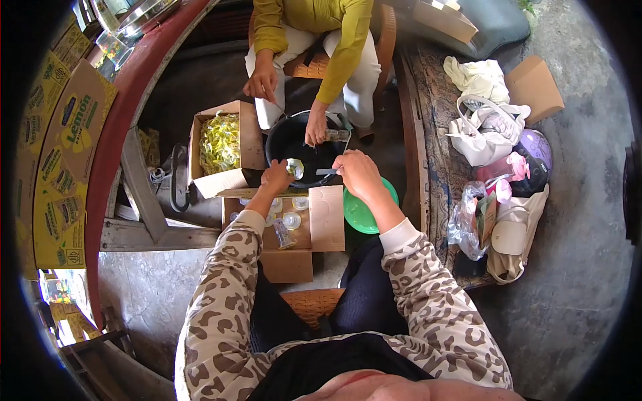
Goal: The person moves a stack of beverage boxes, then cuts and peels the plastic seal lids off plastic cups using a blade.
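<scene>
My left hand (276, 177) is closed on a small clear plastic cup (295, 168), tilted at the near rim of a black bucket (286, 144). In my right hand (358, 173) is a flat, pale-bladed tool, seemingly a knife (326, 172), pointing left over the bucket. Just below my hands, a cardboard box (284, 266) holds several clear plastic cups (291, 220). Across the bucket, a co-worker's hand (316, 128) grips another clear cup (337, 136). The co-worker's other hand (262, 83) holds a thin tool whose kind I cannot make out.
Left of the bucket stands a cardboard box (251, 140) full of yellow-and-clear packs (220, 142). A green basin (361, 212) sits beneath my right forearm. Bags (483, 134) and a cap (509, 237) lie on a patterned bench at right. Lemon-drink cartons (70, 160) line the left.
</scene>
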Action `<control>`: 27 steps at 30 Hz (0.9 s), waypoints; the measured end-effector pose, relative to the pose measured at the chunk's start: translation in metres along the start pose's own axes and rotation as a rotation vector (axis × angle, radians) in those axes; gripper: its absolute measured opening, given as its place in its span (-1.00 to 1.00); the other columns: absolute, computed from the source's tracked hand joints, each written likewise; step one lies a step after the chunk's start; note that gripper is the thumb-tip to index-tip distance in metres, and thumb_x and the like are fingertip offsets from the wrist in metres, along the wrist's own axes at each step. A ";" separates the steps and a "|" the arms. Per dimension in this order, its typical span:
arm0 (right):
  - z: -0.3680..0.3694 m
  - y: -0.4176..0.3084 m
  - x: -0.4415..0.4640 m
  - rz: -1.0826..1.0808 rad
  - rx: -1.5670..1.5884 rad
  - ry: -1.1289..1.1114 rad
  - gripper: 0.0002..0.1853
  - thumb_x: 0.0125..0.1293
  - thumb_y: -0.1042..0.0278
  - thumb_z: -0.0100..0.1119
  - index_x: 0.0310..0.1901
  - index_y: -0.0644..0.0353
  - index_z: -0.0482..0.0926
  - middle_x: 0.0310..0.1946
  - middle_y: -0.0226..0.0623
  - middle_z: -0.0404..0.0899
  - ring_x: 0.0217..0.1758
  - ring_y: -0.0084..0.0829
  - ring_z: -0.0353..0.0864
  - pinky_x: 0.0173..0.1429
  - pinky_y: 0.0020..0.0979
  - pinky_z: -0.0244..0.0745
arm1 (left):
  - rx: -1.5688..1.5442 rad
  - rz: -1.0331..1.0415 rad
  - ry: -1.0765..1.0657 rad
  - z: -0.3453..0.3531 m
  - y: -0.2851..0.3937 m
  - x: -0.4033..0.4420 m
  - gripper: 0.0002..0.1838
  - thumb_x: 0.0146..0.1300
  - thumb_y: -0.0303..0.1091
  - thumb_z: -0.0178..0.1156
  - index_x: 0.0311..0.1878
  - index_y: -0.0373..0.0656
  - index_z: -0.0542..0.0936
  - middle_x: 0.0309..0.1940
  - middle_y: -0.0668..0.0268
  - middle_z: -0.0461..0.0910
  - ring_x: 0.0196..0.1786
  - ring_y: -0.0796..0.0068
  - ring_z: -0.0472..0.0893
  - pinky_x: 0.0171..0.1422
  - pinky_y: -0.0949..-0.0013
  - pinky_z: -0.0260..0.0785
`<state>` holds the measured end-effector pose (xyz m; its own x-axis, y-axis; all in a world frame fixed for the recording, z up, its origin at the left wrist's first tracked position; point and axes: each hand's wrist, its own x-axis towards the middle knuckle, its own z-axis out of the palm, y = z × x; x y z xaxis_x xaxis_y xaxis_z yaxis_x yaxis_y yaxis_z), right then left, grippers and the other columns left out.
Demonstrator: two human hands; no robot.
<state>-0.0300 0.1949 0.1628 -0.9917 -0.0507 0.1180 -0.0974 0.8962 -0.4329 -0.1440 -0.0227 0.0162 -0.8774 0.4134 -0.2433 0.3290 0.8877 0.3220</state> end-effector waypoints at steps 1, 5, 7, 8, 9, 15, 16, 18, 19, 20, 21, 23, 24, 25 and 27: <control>-0.002 -0.001 0.000 0.010 -0.004 -0.007 -0.94 0.17 0.49 0.23 -0.35 0.20 0.69 -0.33 -0.19 0.62 -0.11 -0.12 0.59 0.00 -0.16 0.49 | -0.002 -0.001 0.000 0.004 0.000 0.002 -0.40 0.04 -0.15 0.43 0.12 -0.13 0.44 0.04 0.02 0.40 -0.03 -0.10 0.63 0.01 0.00 0.55; -0.002 -0.002 0.000 0.008 0.006 -0.009 -0.93 0.17 0.49 0.22 -0.35 0.20 0.68 -0.34 -0.18 0.61 -0.11 -0.12 0.58 -0.01 -0.15 0.48 | -0.016 0.030 0.073 -0.007 0.007 -0.003 -0.41 0.07 -0.15 0.39 0.15 -0.11 0.44 0.06 0.02 0.41 0.00 -0.10 0.63 0.03 0.00 0.55; -0.001 -0.002 0.000 0.014 0.005 -0.009 -0.93 0.17 0.48 0.21 -0.35 0.20 0.68 -0.34 -0.18 0.61 -0.11 -0.12 0.58 -0.02 -0.14 0.48 | -0.003 -0.004 -0.014 0.003 -0.001 -0.002 -0.45 0.09 -0.14 0.37 0.12 -0.13 0.45 0.04 0.01 0.41 -0.01 -0.11 0.62 0.01 -0.01 0.54; -0.001 -0.001 0.000 0.016 0.007 -0.018 -0.93 0.17 0.48 0.21 -0.35 0.20 0.68 -0.34 -0.18 0.61 -0.11 -0.12 0.58 -0.02 -0.14 0.48 | -0.006 -0.009 -0.022 0.001 0.002 -0.003 -0.45 0.09 -0.14 0.37 0.12 -0.13 0.45 0.04 0.01 0.41 -0.01 -0.11 0.62 0.01 -0.01 0.54; 0.000 0.000 0.000 0.004 -0.003 -0.018 -0.91 0.14 0.50 0.21 -0.35 0.16 0.69 -0.33 -0.19 0.61 -0.12 -0.13 0.59 -0.03 -0.14 0.48 | -0.046 0.019 0.066 -0.007 0.008 -0.005 -0.45 0.08 -0.15 0.37 0.10 -0.14 0.45 0.03 0.01 0.41 -0.02 -0.11 0.62 0.01 -0.01 0.54; 0.000 0.001 -0.002 -0.004 0.024 -0.010 -0.90 0.13 0.50 0.22 -0.35 0.12 0.71 -0.32 -0.20 0.62 -0.10 -0.11 0.61 -0.02 -0.13 0.51 | -0.027 0.076 0.089 -0.011 0.004 -0.012 -0.49 0.14 -0.12 0.34 0.05 -0.21 0.45 -0.01 -0.01 0.44 -0.01 -0.12 0.60 0.01 -0.03 0.52; 0.001 0.003 -0.002 -0.006 0.026 -0.013 -0.90 0.13 0.50 0.22 -0.35 0.12 0.71 -0.32 -0.20 0.62 -0.10 -0.11 0.61 -0.02 -0.13 0.51 | -0.028 0.072 0.089 -0.013 0.004 -0.013 -0.49 0.14 -0.12 0.34 0.05 -0.21 0.45 -0.01 -0.01 0.44 -0.01 -0.12 0.60 0.01 -0.03 0.52; 0.002 0.005 -0.003 -0.007 0.026 -0.014 -0.89 0.13 0.50 0.22 -0.34 0.12 0.71 -0.33 -0.19 0.62 -0.10 -0.10 0.61 -0.01 -0.13 0.51 | -0.254 0.076 0.242 -0.014 0.000 -0.013 -0.44 0.16 -0.05 0.34 0.09 -0.22 0.45 0.06 -0.03 0.44 0.04 -0.14 0.58 0.07 -0.02 0.50; 0.002 0.006 -0.004 -0.016 0.030 -0.019 -0.89 0.13 0.50 0.22 -0.34 0.12 0.71 -0.33 -0.19 0.62 -0.10 -0.10 0.61 -0.01 -0.13 0.51 | -0.309 0.097 0.300 -0.014 -0.005 -0.018 -0.32 0.17 0.00 0.34 0.21 -0.25 0.40 0.11 -0.06 0.46 0.08 -0.11 0.57 0.14 0.05 0.46; -0.001 0.005 -0.005 -0.003 0.045 -0.034 -0.89 0.13 0.49 0.22 -0.33 0.13 0.71 -0.32 -0.17 0.62 -0.10 -0.10 0.61 -0.01 -0.13 0.51 | -0.307 0.086 0.305 -0.019 -0.006 -0.024 -0.32 0.17 0.00 0.34 0.21 -0.25 0.40 0.11 -0.06 0.46 0.08 -0.11 0.57 0.14 0.05 0.46; -0.002 0.005 -0.006 0.010 0.063 -0.049 -0.89 0.14 0.49 0.22 -0.32 0.13 0.71 -0.32 -0.16 0.62 -0.09 -0.10 0.61 0.00 -0.12 0.50 | -0.409 0.068 0.215 -0.031 -0.007 -0.034 -0.26 0.17 0.02 0.35 0.27 -0.27 0.37 0.10 -0.07 0.48 0.08 -0.05 0.58 0.15 0.09 0.44; -0.003 0.004 -0.007 0.013 0.074 -0.046 -0.90 0.15 0.48 0.22 -0.32 0.14 0.71 -0.31 -0.15 0.62 -0.09 -0.09 0.60 0.00 -0.12 0.50 | -0.549 0.033 0.094 -0.053 -0.006 -0.058 -0.23 0.22 0.00 0.35 0.36 -0.26 0.32 0.06 -0.04 0.56 0.16 0.16 0.55 0.22 0.20 0.39; -0.004 0.003 -0.008 0.026 0.078 -0.037 -0.90 0.16 0.48 0.22 -0.31 0.14 0.70 -0.30 -0.14 0.62 -0.09 -0.09 0.60 0.00 -0.11 0.50 | -0.540 0.023 0.104 -0.061 -0.006 -0.070 -0.23 0.22 0.00 0.35 0.36 -0.26 0.32 0.06 -0.04 0.56 0.16 0.16 0.55 0.22 0.20 0.39; -0.006 0.003 -0.009 0.025 0.058 -0.025 -0.90 0.16 0.48 0.23 -0.31 0.15 0.70 -0.29 -0.13 0.63 -0.08 -0.08 0.60 0.01 -0.11 0.50 | -0.665 0.039 0.090 -0.070 -0.005 -0.081 -0.25 0.24 -0.03 0.34 0.37 -0.25 0.31 0.08 0.00 0.55 0.16 0.21 0.54 0.22 0.22 0.39; -0.009 0.000 -0.011 0.022 0.073 0.007 -0.91 0.16 0.48 0.23 -0.30 0.16 0.70 -0.30 -0.13 0.63 -0.08 -0.08 0.61 0.01 -0.11 0.50 | -0.971 0.032 0.025 -0.084 -0.001 -0.099 -0.27 0.30 -0.11 0.31 0.40 -0.25 0.26 0.14 0.09 0.51 0.16 0.37 0.53 0.23 0.30 0.38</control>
<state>-0.0182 0.1998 0.1692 -0.9931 -0.0282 0.1140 -0.0819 0.8625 -0.4993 -0.0865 -0.0814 0.1167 -0.8838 0.4204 -0.2055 -0.0686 0.3180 0.9456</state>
